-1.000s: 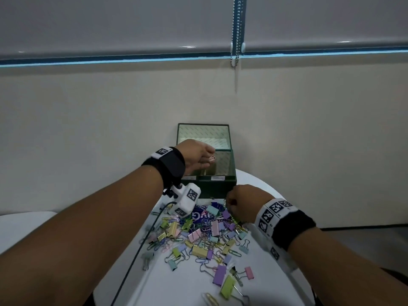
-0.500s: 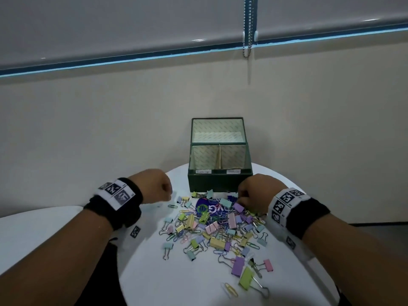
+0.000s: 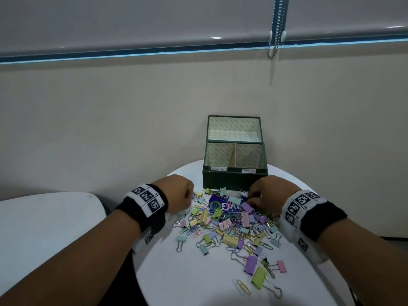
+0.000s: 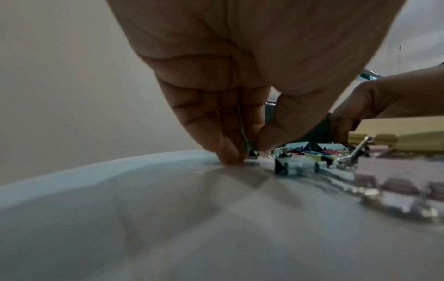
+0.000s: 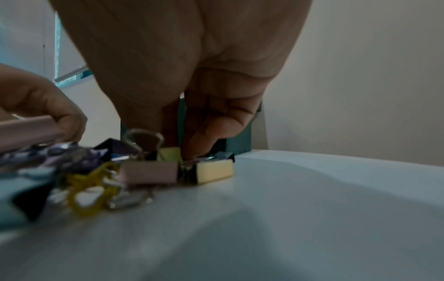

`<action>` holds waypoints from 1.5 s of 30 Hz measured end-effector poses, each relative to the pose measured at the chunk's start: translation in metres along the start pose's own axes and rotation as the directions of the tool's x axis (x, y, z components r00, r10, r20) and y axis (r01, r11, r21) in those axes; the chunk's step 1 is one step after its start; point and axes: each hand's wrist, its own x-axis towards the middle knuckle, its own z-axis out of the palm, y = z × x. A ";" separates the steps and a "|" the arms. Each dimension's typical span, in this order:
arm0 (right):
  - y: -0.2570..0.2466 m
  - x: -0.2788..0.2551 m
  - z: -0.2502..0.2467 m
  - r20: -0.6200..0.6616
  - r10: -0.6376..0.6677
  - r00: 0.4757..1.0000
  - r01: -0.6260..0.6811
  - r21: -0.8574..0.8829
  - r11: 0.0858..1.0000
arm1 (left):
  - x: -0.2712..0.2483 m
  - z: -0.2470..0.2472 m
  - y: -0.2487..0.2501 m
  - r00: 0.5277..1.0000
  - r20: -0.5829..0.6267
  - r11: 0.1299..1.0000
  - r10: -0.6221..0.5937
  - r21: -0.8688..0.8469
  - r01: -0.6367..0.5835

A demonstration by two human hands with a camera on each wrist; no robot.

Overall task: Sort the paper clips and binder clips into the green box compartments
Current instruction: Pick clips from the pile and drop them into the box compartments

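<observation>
Both hands worked the heap of pastel metal clips beside the open green box: left hand pinched a thin green wire paper clip w/ fingertips at the white table; right hand curled, grip unclear.

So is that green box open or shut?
Open: the green box has its lid standing up behind, with both front compartments showing.

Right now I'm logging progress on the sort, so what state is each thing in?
green box: lid open, upright; two front compartments, contents not visible.
clip pile: unsorted, scattered on the white table.
left hand: fingertips at the table, pinching a thin green paper clip.
right hand: fingers curled down into the pile by the box; what it grips is unclear.
</observation>
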 end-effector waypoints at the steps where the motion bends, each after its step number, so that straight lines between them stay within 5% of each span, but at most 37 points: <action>1: -0.001 0.001 0.000 0.008 -0.005 1.000 0.005 -0.015 1.000 | -0.001 0.000 0.000 1.000 -0.020 1.000 0.003 -0.031 -0.003; 9: -0.008 0.005 0.004 0.000 -0.034 0.999 0.034 -0.078 0.996 | -0.002 0.003 0.002 0.994 0.095 0.983 0.045 -0.181 -0.028; 17: -0.003 -0.001 0.002 -0.035 -0.067 0.997 0.066 -0.040 0.997 | -0.004 0.004 0.001 0.999 0.017 0.993 0.028 -0.115 -0.026; 21: -0.009 -0.008 -0.009 -0.185 -0.130 0.974 0.140 0.038 0.990 | -0.006 0.004 0.001 0.990 -0.020 0.982 0.141 -0.127 -0.142; 23: -0.014 -0.010 -0.017 -0.285 -0.088 0.954 0.155 0.221 0.963 | -0.007 0.003 0.001 0.982 0.007 0.973 0.187 -0.139 -0.184; 24: -0.018 -0.009 -0.022 -0.319 -0.011 0.948 0.151 0.416 0.897 | -0.007 0.003 0.001 0.981 0.009 0.971 0.194 -0.147 -0.191; 25: -0.022 -0.008 -0.027 -0.307 0.093 0.947 0.144 0.665 0.733 | -0.007 0.003 0.001 0.981 0.000 0.970 0.193 -0.148 -0.190; 26: -0.028 -0.008 -0.032 -0.231 0.170 0.958 0.134 0.884 0.448 | -0.007 0.003 0.001 0.983 -0.007 0.972 0.184 -0.145 -0.183; 28: -0.040 -0.006 -0.040 -0.038 0.159 0.986 0.059 0.989 -0.133 | -0.004 0.004 0.001 0.988 -0.002 0.978 0.152 -0.148 -0.150; 29: -0.044 -0.006 -0.043 0.021 0.124 0.992 0.011 0.968 -0.250 | -0.002 0.005 0.001 0.991 0.012 0.980 0.131 -0.151 -0.128; 30: -0.049 -0.005 -0.045 0.059 0.072 0.996 -0.037 0.961 -0.273 | 0.000 0.006 0.000 0.993 0.029 0.983 0.111 -0.153 -0.105; 32: -0.058 -0.002 -0.045 0.102 -0.021 0.995 -0.103 0.986 -0.127 | 0.001 0.007 -0.001 0.996 0.048 0.986 0.079 -0.154 -0.070; 33: -0.063 0.000 -0.044 0.124 -0.048 0.991 -0.123 0.992 0.042 | 0.001 0.007 -0.002 0.996 0.047 0.985 0.078 -0.157 -0.070; 35: -0.073 0.004 -0.039 0.116 -0.072 0.991 -0.052 0.811 0.583 | -0.001 0.005 -0.003 0.994 0.043 0.985 0.103 -0.141 -0.096; 36: -0.078 0.008 -0.036 0.083 -0.105 0.991 0.040 0.561 0.827 | -0.001 0.005 -0.003 0.992 0.043 0.985 0.117 -0.130 -0.111; 37: -0.083 0.013 -0.032 0.073 -0.170 0.983 0.143 0.282 0.949 | 0.000 0.005 -0.004 0.992 0.044 0.985 0.122 -0.126 -0.116; 40: -0.096 0.024 -0.022 0.173 -0.290 0.941 0.319 -0.172 0.932 | 0.001 0.006 -0.004 0.995 0.027 0.986 0.096 -0.140 -0.092; 45: -0.100 0.030 -0.013 0.233 -0.356 0.905 0.397 -0.164 0.903 | 0.002 0.008 -0.001 0.995 0.046 0.988 0.089 -0.128 -0.083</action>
